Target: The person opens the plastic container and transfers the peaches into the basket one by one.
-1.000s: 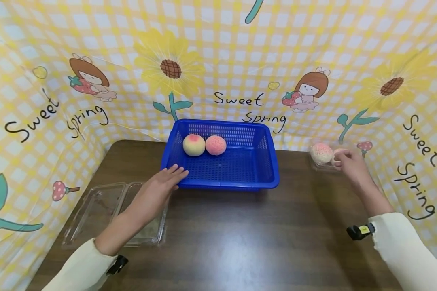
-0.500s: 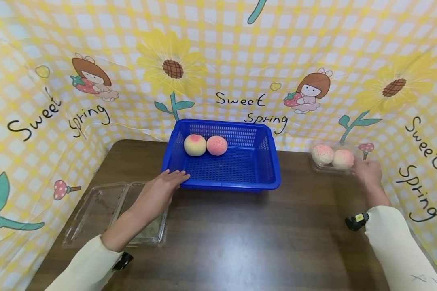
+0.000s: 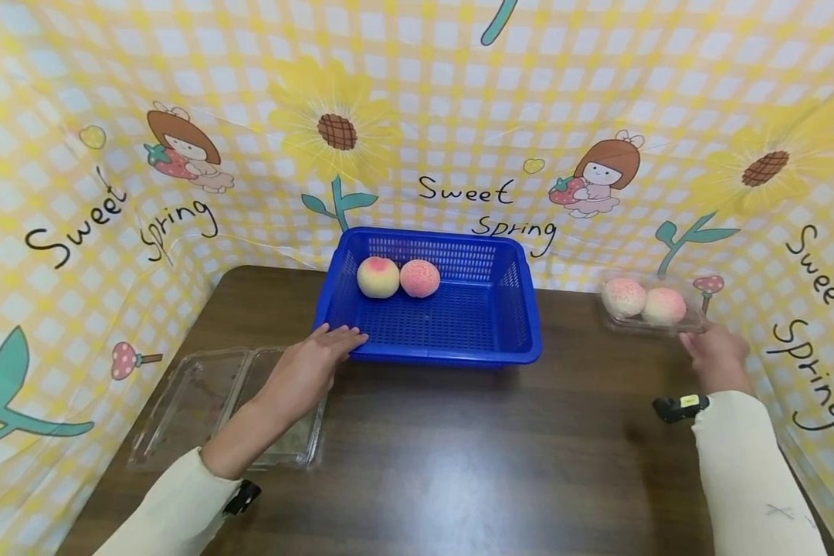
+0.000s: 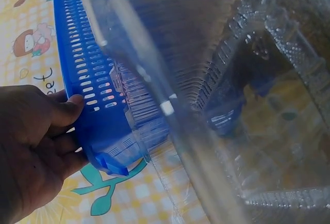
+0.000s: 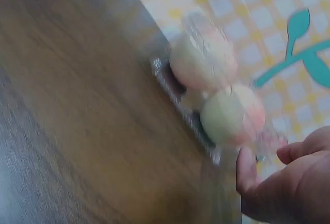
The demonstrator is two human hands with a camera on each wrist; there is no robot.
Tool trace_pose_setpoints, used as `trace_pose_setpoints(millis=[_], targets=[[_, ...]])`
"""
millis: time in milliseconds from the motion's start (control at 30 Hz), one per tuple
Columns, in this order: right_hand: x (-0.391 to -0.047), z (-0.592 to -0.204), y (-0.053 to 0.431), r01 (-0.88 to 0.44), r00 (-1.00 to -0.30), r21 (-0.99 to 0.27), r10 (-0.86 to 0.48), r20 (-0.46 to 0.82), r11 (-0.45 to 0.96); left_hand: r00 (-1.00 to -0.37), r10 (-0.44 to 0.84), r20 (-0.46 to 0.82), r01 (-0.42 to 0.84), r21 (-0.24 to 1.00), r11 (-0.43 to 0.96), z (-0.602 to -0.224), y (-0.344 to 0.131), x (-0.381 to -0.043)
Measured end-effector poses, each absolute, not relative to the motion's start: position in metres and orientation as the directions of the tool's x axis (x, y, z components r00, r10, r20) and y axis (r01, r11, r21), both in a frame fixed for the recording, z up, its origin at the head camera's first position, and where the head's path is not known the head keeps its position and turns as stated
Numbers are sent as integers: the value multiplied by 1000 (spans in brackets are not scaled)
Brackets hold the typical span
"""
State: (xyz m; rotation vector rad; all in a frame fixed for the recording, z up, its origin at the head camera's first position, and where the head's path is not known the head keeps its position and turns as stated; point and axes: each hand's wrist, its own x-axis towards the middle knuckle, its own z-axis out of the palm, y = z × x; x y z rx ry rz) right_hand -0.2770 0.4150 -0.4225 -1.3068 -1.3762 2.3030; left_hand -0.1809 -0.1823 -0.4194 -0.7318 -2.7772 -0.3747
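My left hand [image 3: 313,363] holds the front left corner of a blue perforated basket [image 3: 452,355]. In the left wrist view the thumb [image 4: 76,103] lies against the basket wall and the other fingers are behind the rim. Inside the basket, a cream peach with a red top [image 3: 378,278] sits beside a pink peach [image 3: 420,278]. My right hand [image 3: 719,355] is at the right end of a clear plastic box [image 3: 632,324] with two peaches [image 3: 664,306] inside. Its thumb [image 5: 246,167] and forefinger stand apart by the box's end; the right wrist view is blurred.
An opened clear plastic clamshell [image 3: 194,401] lies on the brown table [image 3: 459,463] at the left, partly under my left forearm. A yellow checked cloth [image 3: 445,116] hangs behind the basket and along both sides.
My right hand has drawn back from over the right-hand peach in the box to the box's right end, leaving that peach inside. The left hand stays at the basket corner.
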Motion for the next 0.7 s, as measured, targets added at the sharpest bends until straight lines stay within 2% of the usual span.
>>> trace_pose_setpoints(millis=[133, 433, 567, 700], targets=[[-276, -423, 421, 246, -605, -716, 474, -640, -654, -846, 438, 304, 504, 188, 843, -421, -182, -182], [-276, -425, 427, 238, -639, -663, 400, -657, -710, -858, 418, 298, 484, 199, 852, -419, -180, -181], [-273, -426, 433, 271, -680, -623, 312, -663, -734, -864, 410, 292, 475, 205, 856, -419, -180, -181], [-271, -426, 436, 337, -707, -639, 263, -657, -692, -871, 397, 288, 463, 217, 859, -417, -180, -181]])
